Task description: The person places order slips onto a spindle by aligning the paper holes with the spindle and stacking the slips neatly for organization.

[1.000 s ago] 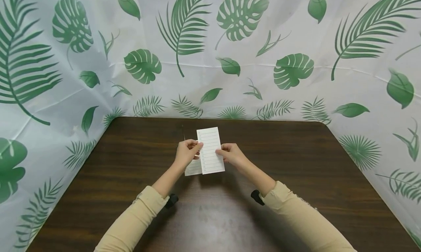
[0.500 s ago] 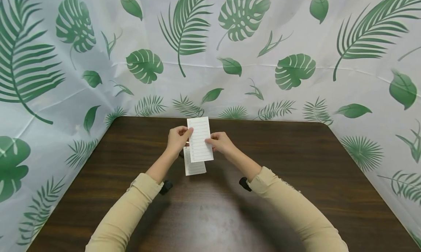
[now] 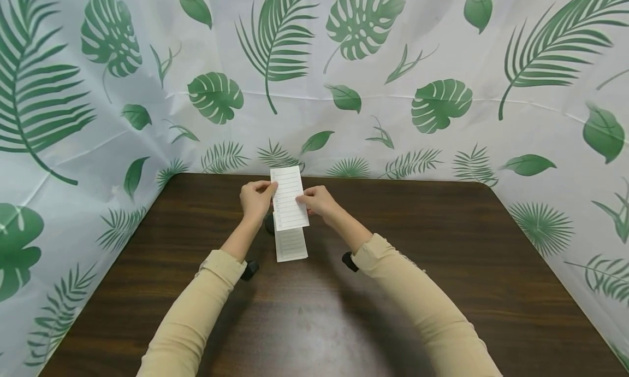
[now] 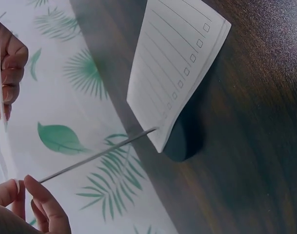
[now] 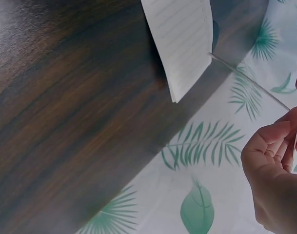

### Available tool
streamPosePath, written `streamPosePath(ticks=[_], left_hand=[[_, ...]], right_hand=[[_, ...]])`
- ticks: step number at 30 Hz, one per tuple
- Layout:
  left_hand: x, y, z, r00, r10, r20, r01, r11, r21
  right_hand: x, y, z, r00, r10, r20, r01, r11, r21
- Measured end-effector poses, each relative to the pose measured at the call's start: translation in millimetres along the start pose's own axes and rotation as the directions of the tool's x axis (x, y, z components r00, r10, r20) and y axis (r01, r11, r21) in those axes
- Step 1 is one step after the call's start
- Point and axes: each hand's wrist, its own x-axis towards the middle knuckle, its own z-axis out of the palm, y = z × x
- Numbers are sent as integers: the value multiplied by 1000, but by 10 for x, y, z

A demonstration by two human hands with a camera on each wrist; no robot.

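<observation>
Both hands hold one white lined sheet with checkboxes [image 3: 289,198] upright over the far middle of the table. My left hand [image 3: 267,189] pinches its left edge and my right hand [image 3: 304,200] pinches its right edge. Below it a small stack of the same sheets [image 3: 291,244] lies tilted against a black round base [image 3: 269,224]. The left wrist view shows a thin metal spike [image 4: 97,157] rising from the base [image 4: 185,141] past the stack [image 4: 175,68] towards my left fingers [image 4: 38,207]. The right wrist view shows the spike [image 5: 250,82] beside the stack [image 5: 180,39].
The dark wooden table [image 3: 442,267] is walled on three sides by a white sheet with green leaf prints [image 3: 373,93]. Beige sleeves cover both forearms, with a black wrist camera [image 3: 250,269] under each.
Both hands have carried the sheet away from me and slightly left, towards the table's far edge. The stack beneath it is now uncovered.
</observation>
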Motion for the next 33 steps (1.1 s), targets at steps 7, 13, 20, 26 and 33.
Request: streamPosePath(ticks=[7,13,20,26,33], left_hand=[[11,-37,34,996,26,-87,-21,998,54],[39,-56,39,991,50,-128,-41,997,68],[74,-94,34,990,50,-133,-38,995,89],[86,-99,31,993,44,-114,-40,998,39],[77,-111,43,992,63,-108,-56,996,66]], right_hand=[[39,5,49,1000,13,7,-13,1000,12],[45,11,86,1000,-15,7,15,999,29],[72,35,111,1000,3,0,-3,999,37],[89,55,112,1000,16,-9,-16,1000,19],[69,81,101,1000,-9,12,8,999,37]])
